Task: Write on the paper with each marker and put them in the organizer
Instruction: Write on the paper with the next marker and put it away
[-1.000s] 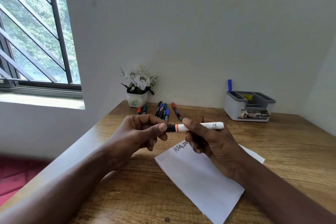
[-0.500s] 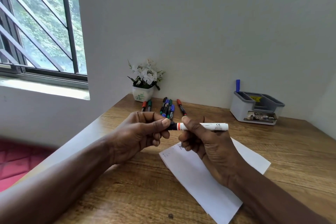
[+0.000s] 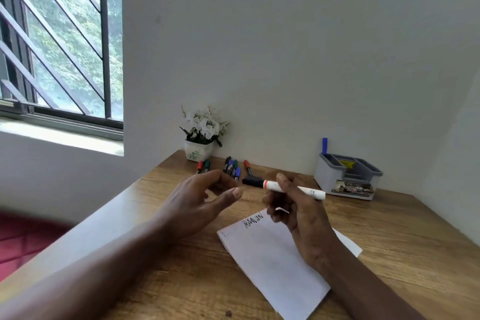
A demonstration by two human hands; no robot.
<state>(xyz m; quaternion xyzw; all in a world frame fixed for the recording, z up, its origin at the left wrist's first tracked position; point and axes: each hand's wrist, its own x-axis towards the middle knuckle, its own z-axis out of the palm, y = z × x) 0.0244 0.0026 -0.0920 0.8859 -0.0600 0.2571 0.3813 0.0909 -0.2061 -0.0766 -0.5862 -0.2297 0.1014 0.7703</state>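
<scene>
white plastic with an orange band and a black cap (image 3: 251,181): that is the marker (image 3: 272,186) the right grip (image 3: 298,212) is clamped on, thumb over the barrel and fingers curled beneath, holding it level above the far corner of the paper (image 3: 272,262). the left grip (image 3: 197,202) hangs beside the capped end, fingers apart and loosely bent, touching nothing. one word stands in dark ink at the top of the sheet, so i judge this marker has done its line and is due for the grey organizer (image 3: 326,175). that stands well apart at the back right of the bench (image 3: 394,241), with a blue marker (image 3: 324,145) upright in its rear corner.

what could go wrong: i cannot tell whether the cap is pushed fully home. if it is loose, it may drop off on the way or leave the tip to dry in the slot. the right forearm lies across the paper, so a quick reach could drag the sheet or smear ink that may be wet. the organizer looks light, and a marker jabbed against its wall instead of into a compartment could shove it back or tip it. the loose markers (image 3: 232,167) by the flower pot (image 3: 198,154) wait their turn, and skipping one is the quieter mistake.
</scene>
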